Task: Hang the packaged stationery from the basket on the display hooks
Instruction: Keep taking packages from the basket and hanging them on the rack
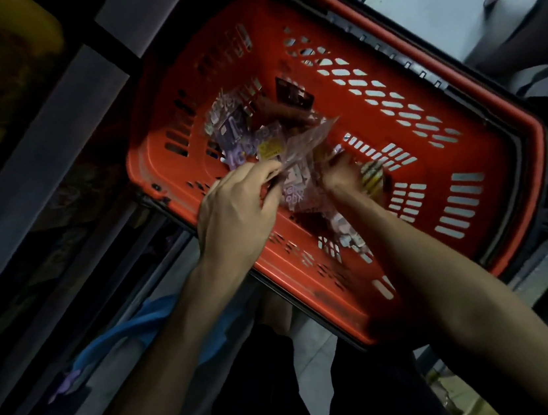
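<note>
Clear packet of purple-printed stationery tilted up inside basket, spanning gap between hands. Left hand pinches its near edge, fingers curled. Right hand at packet's other side, deeper in basket; fingers hidden behind packet, grasp cannot be told. Heap of packets just past left fingertips. Yellow-striped packet against right hand's outer side. Open room from right hand to far slotted wall. Near rim runs under both forearms. Dark shelving left of left arm.
</note>
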